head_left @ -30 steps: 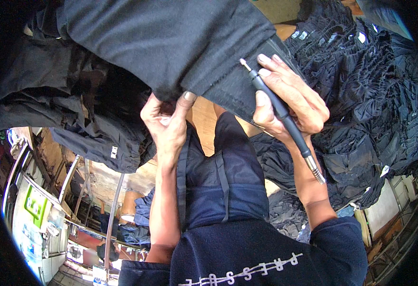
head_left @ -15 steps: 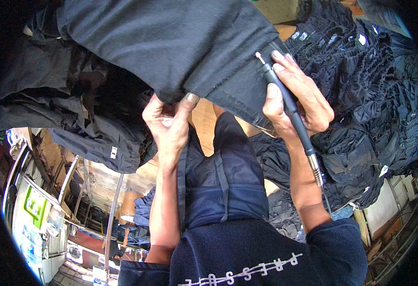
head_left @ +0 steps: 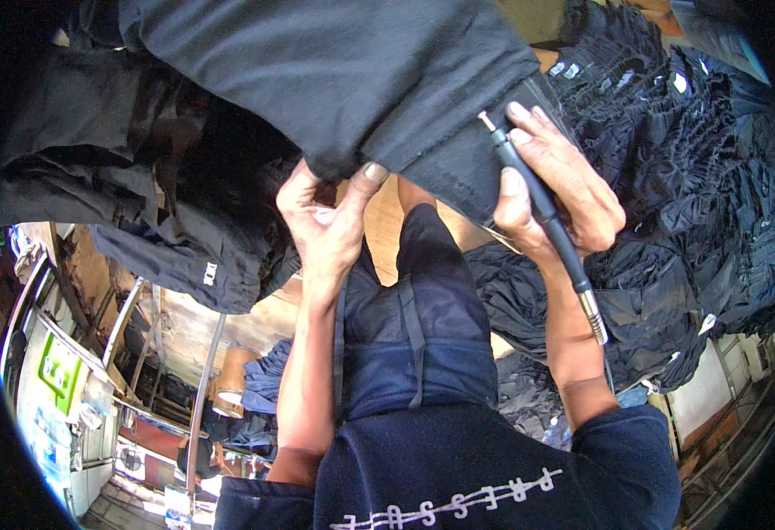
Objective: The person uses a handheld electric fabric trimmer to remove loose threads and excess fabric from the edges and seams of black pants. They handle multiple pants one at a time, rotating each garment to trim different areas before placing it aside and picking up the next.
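A black garment is stretched across the top, its hemmed end hanging down to the right between my hands. My left hand pinches the garment's lower edge between thumb and fingers. In my right hand lies a black pen-shaped tool with a thin metal tip pointing up and left. A metal spring sleeve and a cord trail from the tool's lower end. The fingers of that hand also lie against the hem, where they appear to grip the cloth. The tool's tip is over the hem; whether it touches cannot be made out.
A large heap of dark garments fills the right side. More black clothes hang or lie at the left. Below my hands is a wooden surface, and a brown cylinder stands among metal bars at lower left.
Both hands have shifted slightly to the right, and the garment has moved with them. My right hand and the tool are a little lower. The grips look the same.
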`<state>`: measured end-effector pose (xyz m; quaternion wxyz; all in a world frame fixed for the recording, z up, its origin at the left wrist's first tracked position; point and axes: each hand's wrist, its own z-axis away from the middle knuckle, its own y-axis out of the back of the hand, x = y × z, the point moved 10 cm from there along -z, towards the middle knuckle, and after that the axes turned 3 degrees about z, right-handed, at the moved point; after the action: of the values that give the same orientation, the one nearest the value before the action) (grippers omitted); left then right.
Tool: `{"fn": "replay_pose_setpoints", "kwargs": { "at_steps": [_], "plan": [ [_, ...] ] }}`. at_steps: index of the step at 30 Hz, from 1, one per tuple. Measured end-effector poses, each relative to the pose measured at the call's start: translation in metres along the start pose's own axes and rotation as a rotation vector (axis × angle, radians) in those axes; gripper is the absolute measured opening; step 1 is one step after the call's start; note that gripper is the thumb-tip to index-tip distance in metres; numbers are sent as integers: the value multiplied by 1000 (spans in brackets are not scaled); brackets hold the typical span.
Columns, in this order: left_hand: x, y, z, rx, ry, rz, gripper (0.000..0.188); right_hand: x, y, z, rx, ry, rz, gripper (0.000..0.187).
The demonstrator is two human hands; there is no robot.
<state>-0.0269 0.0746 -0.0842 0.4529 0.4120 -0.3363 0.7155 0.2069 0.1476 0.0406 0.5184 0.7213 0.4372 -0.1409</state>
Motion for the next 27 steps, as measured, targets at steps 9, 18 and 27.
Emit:
{"fn": "replay_pose_setpoints", "kwargs": {
  "at_steps": [9,18,27],
  "plan": [
    [5,-4,-2,-32,-49,15,25,-14,-7,-2,-61,91,-110,29],
    [4,-5,-3,-40,-58,18,26,-19,-21,-3,-170,97,-84,27],
    [4,-4,-3,-48,-55,23,26,-31,-30,-2,-307,193,-181,26]
  ]
}}
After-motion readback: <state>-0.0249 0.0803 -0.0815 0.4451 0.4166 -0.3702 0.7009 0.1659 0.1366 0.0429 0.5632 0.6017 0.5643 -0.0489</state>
